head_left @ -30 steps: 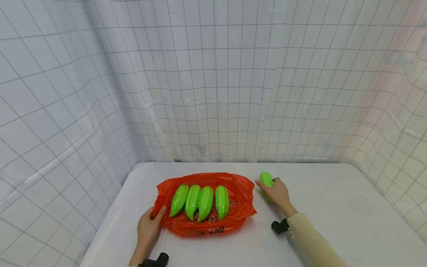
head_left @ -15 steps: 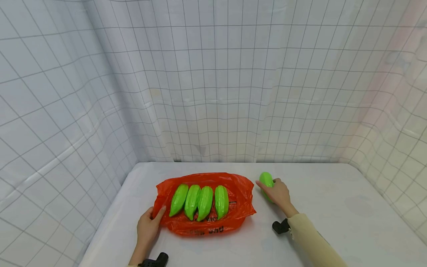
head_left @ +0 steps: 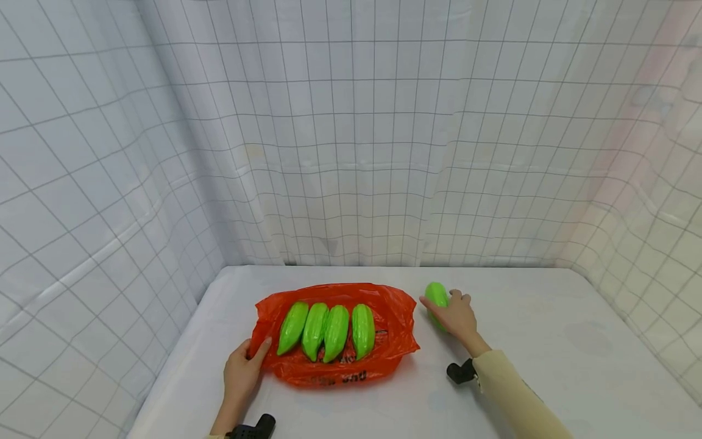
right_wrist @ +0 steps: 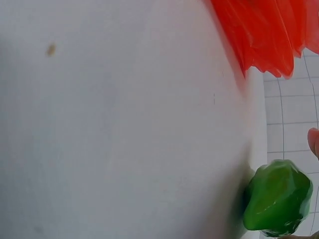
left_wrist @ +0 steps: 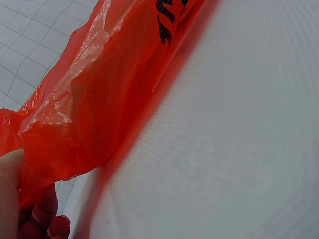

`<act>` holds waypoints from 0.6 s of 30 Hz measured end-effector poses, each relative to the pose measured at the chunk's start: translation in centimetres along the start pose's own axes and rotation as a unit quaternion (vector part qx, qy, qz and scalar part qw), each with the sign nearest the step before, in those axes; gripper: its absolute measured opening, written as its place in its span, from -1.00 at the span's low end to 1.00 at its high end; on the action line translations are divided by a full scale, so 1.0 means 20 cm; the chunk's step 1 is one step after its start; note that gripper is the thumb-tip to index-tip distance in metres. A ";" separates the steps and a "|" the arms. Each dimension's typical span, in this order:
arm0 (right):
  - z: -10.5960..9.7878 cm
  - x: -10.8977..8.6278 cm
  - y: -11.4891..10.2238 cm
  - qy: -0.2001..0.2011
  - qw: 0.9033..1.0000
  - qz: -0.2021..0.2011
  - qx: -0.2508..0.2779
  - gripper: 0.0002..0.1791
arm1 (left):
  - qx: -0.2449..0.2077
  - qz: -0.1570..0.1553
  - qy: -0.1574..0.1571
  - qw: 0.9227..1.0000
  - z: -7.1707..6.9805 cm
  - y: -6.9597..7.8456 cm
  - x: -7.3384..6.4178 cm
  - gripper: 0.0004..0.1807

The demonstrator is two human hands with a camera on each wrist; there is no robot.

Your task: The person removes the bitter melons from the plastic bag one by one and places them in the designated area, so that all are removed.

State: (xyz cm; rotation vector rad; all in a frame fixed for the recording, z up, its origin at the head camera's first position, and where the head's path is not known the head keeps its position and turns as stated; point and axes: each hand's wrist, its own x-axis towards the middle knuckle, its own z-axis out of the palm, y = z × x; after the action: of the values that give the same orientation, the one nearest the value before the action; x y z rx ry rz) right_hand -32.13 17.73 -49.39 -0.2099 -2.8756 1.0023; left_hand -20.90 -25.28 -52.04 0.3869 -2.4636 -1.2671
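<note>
A crinkled red plastic bag [head_left: 396, 332] with dark lettering lies spread on the white table. In it sit several bright green, ridged, bitter-melon-like pieces [head_left: 336, 334], side by side with their narrow ends toward me. My left hand [head_left: 240, 373] pinches the bag's left edge between thumb and fingers; the left wrist view shows the red film [left_wrist: 94, 99] raised there. Right of the bag, one more green melon-like piece [head_left: 436, 294] lies on the table, partly hidden by my right hand [head_left: 456, 318]. That hand's fingers are spread over it. In the right wrist view, a fingertip [right_wrist: 314, 141] stands apart from the green piece [right_wrist: 279, 196].
White table surface [head_left: 548, 347] stretches to the right of my right hand. White grid-patterned curtains [head_left: 351, 183] hang behind the table and along both sides. Black wrist-worn devices [head_left: 460, 372] sit on both wrists.
My right hand's fingers have spread and loosened from the green melon-like piece, which stays in place. The left hand and the bag look the same.
</note>
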 end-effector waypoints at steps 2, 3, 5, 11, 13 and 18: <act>0.00 0.00 -0.01 0.011 1.000 -0.006 -0.005 0.16 | -0.001 -0.001 0.000 1.000 0.00 0.00 0.00 -0.55; 0.00 -0.01 -0.01 0.021 1.000 -0.011 -0.007 0.15 | -0.002 -0.001 -0.001 1.000 0.00 0.00 0.00 -0.55; 0.00 -0.01 -0.03 0.044 0.999 -0.023 -0.006 0.10 | -0.003 -0.003 -0.003 1.000 0.00 0.01 0.00 -0.55; -0.01 -0.03 -0.14 0.124 0.987 -0.096 0.046 -0.17 | 0.002 -0.016 -0.009 1.000 0.00 0.01 -0.01 -0.52; -0.02 -0.05 -0.20 0.142 0.977 -0.131 0.090 -0.28 | 0.003 -0.017 -0.009 1.000 0.00 0.01 -0.01 -0.51; -0.05 -0.13 -0.35 0.140 0.946 -0.226 0.185 -0.46 | 0.002 -0.014 -0.005 1.000 -0.01 0.02 -0.01 -0.52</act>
State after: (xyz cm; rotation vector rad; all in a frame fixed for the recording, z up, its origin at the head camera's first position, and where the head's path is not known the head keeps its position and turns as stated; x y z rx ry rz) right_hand -30.21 12.54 -44.41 0.2979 -2.2719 1.2592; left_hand -20.78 -25.13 -51.72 0.4187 -2.4783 -1.2792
